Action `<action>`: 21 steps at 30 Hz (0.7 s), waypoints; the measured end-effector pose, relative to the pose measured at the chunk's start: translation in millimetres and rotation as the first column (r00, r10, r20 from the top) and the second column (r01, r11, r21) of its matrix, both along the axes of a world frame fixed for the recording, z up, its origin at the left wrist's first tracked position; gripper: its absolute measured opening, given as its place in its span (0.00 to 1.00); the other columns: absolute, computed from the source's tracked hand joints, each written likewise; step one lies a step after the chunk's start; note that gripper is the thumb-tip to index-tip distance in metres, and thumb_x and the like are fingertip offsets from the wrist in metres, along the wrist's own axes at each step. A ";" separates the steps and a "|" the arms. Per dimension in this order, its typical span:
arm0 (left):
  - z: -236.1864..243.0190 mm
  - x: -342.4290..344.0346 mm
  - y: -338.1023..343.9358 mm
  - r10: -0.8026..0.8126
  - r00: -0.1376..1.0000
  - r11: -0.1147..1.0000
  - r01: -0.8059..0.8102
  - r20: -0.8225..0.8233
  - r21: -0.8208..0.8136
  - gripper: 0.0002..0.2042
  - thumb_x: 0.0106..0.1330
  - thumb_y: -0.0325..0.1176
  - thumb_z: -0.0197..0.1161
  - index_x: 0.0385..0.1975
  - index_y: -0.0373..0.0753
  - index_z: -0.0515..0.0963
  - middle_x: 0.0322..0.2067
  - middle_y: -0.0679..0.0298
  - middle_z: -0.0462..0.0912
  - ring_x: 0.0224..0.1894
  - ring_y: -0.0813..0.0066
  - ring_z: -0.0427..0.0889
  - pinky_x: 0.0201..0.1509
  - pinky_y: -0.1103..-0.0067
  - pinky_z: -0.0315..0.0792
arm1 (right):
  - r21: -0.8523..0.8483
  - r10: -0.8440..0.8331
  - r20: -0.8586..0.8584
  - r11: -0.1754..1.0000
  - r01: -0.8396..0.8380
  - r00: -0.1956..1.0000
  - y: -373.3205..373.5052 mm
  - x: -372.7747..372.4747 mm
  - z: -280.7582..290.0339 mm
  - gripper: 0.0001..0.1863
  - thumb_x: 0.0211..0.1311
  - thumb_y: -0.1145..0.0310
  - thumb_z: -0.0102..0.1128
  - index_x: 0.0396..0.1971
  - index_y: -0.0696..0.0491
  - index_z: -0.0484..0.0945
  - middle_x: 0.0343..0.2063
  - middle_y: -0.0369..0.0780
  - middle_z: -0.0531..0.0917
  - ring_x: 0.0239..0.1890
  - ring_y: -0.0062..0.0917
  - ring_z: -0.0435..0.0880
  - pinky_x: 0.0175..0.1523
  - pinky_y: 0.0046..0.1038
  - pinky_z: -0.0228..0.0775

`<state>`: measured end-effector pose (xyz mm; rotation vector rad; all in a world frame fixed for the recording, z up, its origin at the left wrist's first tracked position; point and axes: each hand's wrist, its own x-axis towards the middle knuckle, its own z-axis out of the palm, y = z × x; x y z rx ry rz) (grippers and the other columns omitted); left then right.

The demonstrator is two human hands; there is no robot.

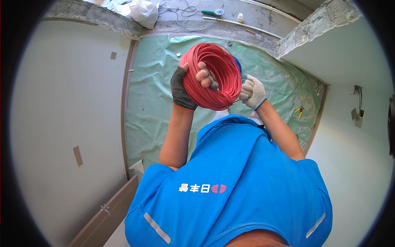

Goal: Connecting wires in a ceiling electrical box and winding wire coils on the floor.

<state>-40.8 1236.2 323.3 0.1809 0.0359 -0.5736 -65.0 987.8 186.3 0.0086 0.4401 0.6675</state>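
Note:
A thick coil of red wire (218, 72) is held up in front of my chest. My left hand (191, 84), in a dark fingerless glove, grips the coil's left side with the fingers hooked through its middle. My right hand (253, 92), in a white knit glove, is closed at the coil's lower right edge, pinching a strand of the red wire. A bit of blue shows behind the coil's right rim. My blue shirt fills the lower part of the view.
Green plastic sheeting (152, 99) covers the floor between two white walls. A white bag (144, 12), cables, a white pipe (242, 25) and a screwdriver (212, 12) lie on the bare concrete beyond. Yellow-handled pliers (299, 111) lie at the right. A loose board (111, 214) leans lower left.

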 end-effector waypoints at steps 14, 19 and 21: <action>-184.3 -40.9 84.1 -0.164 0.830 0.342 0.555 -0.534 0.758 0.13 0.63 0.40 0.66 0.39 0.38 0.76 0.31 0.58 0.82 0.31 0.64 0.83 0.36 0.67 0.80 | -0.908 -0.139 -0.357 -0.180 -0.378 0.924 -215.1 -171.9 -138.0 0.13 0.67 0.58 0.53 0.40 0.50 0.79 0.21 0.32 0.75 0.18 0.18 0.72 0.22 0.25 0.65; -258.9 -68.1 150.4 -0.364 0.646 -0.099 0.689 -0.671 0.718 0.12 0.62 0.37 0.68 0.37 0.37 0.77 0.27 0.59 0.82 0.27 0.68 0.83 0.34 0.70 0.79 | -0.620 0.073 -0.714 -0.529 -0.579 0.697 -277.7 -324.1 -129.5 0.18 0.63 0.56 0.52 0.38 0.56 0.82 0.24 0.40 0.81 0.22 0.25 0.80 0.28 0.32 0.71; -269.0 -81.1 168.2 -0.390 0.587 -0.198 0.699 -0.709 0.688 0.12 0.61 0.36 0.68 0.37 0.36 0.77 0.27 0.59 0.82 0.27 0.68 0.82 0.33 0.71 0.78 | -0.593 0.045 -0.764 -0.443 -0.673 0.644 -251.8 -325.3 -119.4 0.20 0.63 0.55 0.52 0.40 0.56 0.82 0.29 0.43 0.83 0.27 0.29 0.82 0.34 0.33 0.73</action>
